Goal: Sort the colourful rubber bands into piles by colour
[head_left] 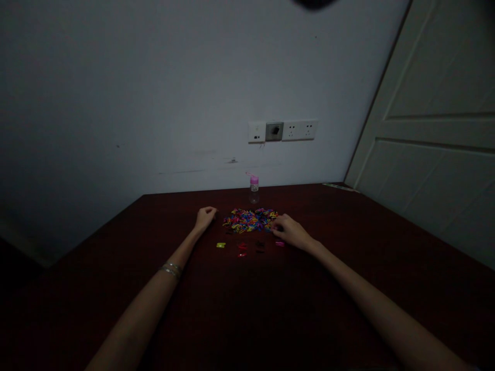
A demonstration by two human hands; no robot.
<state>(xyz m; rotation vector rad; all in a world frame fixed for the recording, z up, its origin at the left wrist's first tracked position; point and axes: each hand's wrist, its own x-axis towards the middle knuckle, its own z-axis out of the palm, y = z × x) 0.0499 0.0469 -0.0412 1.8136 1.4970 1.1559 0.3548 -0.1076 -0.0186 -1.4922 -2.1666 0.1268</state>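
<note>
A pile of small multicoloured clip-like pieces (249, 220) lies on the dark red table. My left hand (205, 217) rests on the tabletop left of the pile, apart from it, with the fingers curled in and nothing seen in them. At the pile's right edge, my right hand (289, 230) has its fingertips pinched together among the pieces; whatever is between them is too small to make out. In front of the pile lie small groups sorted by colour: yellow pieces (220, 245), red pieces (242, 247), dark pieces (260, 243) and pink pieces (279, 243).
Behind the pile stands a clear bottle (254, 197) with a pink cap. A row of sockets (296, 131) is on the wall behind the table (247, 309). A thin strip (340, 187) lies at the far right table edge, near a pale door (433, 139). The room is dim.
</note>
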